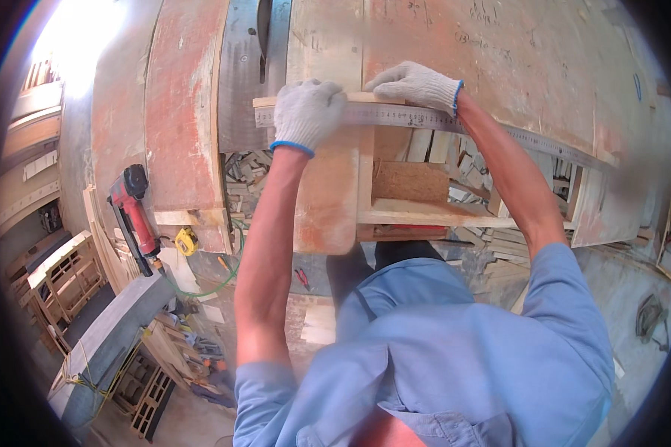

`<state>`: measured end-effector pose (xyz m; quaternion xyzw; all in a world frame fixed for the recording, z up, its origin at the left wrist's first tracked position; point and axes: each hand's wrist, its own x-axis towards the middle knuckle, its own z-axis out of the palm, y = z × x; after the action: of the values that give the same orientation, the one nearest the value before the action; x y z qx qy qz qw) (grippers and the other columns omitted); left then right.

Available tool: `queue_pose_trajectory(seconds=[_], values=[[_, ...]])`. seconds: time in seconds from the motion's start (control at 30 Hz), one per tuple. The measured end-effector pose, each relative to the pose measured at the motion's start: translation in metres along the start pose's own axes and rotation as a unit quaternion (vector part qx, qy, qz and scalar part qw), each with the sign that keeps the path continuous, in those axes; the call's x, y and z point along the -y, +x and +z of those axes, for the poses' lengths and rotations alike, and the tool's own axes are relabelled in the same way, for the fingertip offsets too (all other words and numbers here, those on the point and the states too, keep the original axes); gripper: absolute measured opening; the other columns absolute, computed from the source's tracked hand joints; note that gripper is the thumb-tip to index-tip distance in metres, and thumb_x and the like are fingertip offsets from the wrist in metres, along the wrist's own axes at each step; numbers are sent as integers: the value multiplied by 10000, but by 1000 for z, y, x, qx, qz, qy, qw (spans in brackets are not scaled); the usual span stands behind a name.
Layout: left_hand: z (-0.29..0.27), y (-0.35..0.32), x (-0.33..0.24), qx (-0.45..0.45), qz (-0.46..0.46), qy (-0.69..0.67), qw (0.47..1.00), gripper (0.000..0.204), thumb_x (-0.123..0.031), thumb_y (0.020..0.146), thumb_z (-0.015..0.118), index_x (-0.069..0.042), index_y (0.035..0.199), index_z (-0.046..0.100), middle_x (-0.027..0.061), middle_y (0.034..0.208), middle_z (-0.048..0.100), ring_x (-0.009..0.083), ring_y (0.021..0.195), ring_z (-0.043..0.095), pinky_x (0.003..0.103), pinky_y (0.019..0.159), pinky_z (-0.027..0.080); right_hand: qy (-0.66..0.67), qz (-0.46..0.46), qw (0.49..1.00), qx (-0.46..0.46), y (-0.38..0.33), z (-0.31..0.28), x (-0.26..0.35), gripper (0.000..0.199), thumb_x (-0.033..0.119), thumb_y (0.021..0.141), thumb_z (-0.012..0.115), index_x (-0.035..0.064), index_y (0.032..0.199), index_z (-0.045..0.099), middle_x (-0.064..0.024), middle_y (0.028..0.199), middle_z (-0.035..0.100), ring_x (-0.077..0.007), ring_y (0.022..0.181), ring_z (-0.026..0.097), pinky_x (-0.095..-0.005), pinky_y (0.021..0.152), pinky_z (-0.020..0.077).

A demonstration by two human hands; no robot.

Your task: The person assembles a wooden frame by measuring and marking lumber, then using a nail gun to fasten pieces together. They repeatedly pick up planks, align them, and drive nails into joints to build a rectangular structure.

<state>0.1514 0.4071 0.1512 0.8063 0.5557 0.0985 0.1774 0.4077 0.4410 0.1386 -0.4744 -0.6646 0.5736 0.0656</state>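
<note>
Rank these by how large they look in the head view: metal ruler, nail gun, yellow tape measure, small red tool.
1. Metal ruler, longest by far, though partly covered
2. Nail gun
3. Yellow tape measure
4. Small red tool, only slightly smaller

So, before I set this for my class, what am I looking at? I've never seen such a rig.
No robot here: these are a person's gloved hands. The picture comes from a fisheye camera worn on the head, looking down, so straight edges bend near its rim. The left hand curls over a long metal ruler and a thin wooden strip near their left ends; the right hand rests on the strip farther right. Their exact grip is hidden. Around them is a worn, reddish worktop with a metal plate. Off to the left are a red and black power tool and a yellow tape measure.
</note>
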Motion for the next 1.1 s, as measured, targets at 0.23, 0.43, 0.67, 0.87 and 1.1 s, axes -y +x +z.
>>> queue_pose_trajectory(seconds=[0.23, 0.43, 0.67, 0.87, 1.1], values=[[4, -2, -2, -35, 6, -3, 999, 292, -332, 926, 641, -113, 1041, 797, 133, 1026, 752, 350, 980, 683, 460, 909, 502, 72, 31, 996, -46, -18, 4, -18, 394, 298, 983, 667, 41, 1276, 726, -87, 1198, 744, -170, 1083, 648, -314, 981, 500], [4, -5, 1, -44, 2, -5, 999, 278, -316, 913, 646, -112, 1024, 798, 135, 991, 752, 346, 955, 688, 469, 897, 500, 72, 20, 996, -55, -17, 7, -10, 372, 269, 982, 668, 31, 1262, 731, -87, 1191, 746, -170, 1074, 651, -311, 981, 499], [13, -4, 2, -74, 8, 4, 997, 264, -302, 893, 636, -118, 982, 802, 134, 929, 749, 345, 905, 683, 470, 888, 498, 100, 46, 992, -60, -21, 7, -8, 366, 252, 979, 669, 9, 1245, 735, -77, 1124, 753, -135, 1026, 644, -289, 942, 502], [16, -6, -5, -89, -2, -15, 996, 256, -302, 888, 640, -135, 988, 806, 136, 955, 750, 361, 934, 678, 472, 899, 498, 116, 64, 989, -67, -24, 6, -11, 369, 253, 976, 671, -3, 1233, 738, -63, 1108, 747, -128, 1004, 635, -282, 919, 500], [19, -4, -5, -95, 14, 6, 995, 224, -287, 881, 634, -139, 920, 798, 120, 879, 736, 347, 880, 679, 484, 863, 490, 86, 58, 991, -78, -22, 7, -8, 356, 239, 974, 664, -11, 1215, 742, -74, 1131, 746, -142, 1005, 635, -283, 918, 500]])
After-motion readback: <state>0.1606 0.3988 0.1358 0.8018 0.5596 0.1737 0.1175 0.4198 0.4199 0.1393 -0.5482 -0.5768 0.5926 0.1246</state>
